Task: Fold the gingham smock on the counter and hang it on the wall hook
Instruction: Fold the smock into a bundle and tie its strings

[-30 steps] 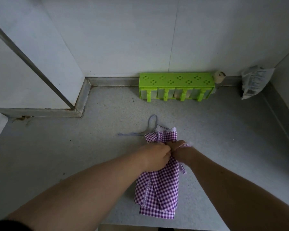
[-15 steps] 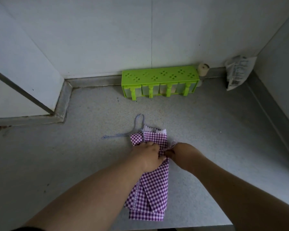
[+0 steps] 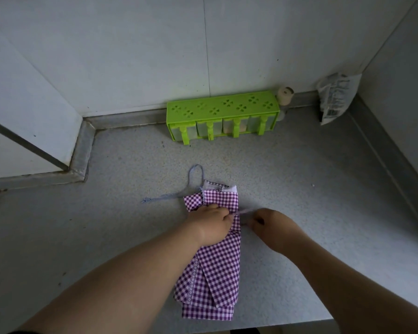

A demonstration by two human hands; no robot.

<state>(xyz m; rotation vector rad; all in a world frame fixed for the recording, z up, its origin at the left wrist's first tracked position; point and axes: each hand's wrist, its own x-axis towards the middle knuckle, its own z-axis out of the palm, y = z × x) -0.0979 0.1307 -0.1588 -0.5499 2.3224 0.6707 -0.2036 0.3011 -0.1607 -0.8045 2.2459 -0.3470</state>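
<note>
Grey speckled tabletop [image 3: 299, 189] fills most of the view, set in a corner w/ pale walls [image 3: 130, 44] behind & on the right, a raised lip along the back edge. Folded gingham smock [image 3: 215, 273] lies flat near the front edge, centre; a narrow purple-white strip, long axis running front-to-back, neck end pointing at the back wall, hem end toward the person. A thin cord [image 3: 179, 189] loops off the neck end to the left, flat on the tabletop. Green spice rack [image 3: 222, 114] sits against the back wall, well apart from the smock. Printed bag [image 3: 336, 97] leans in the right corner; small cream roll [image 3: 284, 95] just beside the rack's right end.

Left hand [image 3: 211, 224] rests on the smock's upper part, fingers curled down, pinching cloth at its right edge. Right hand [image 3: 273, 225] just right of the smock, fingers closed on a thin pale tie [image 3: 244, 211] stretched between both hands.
</note>
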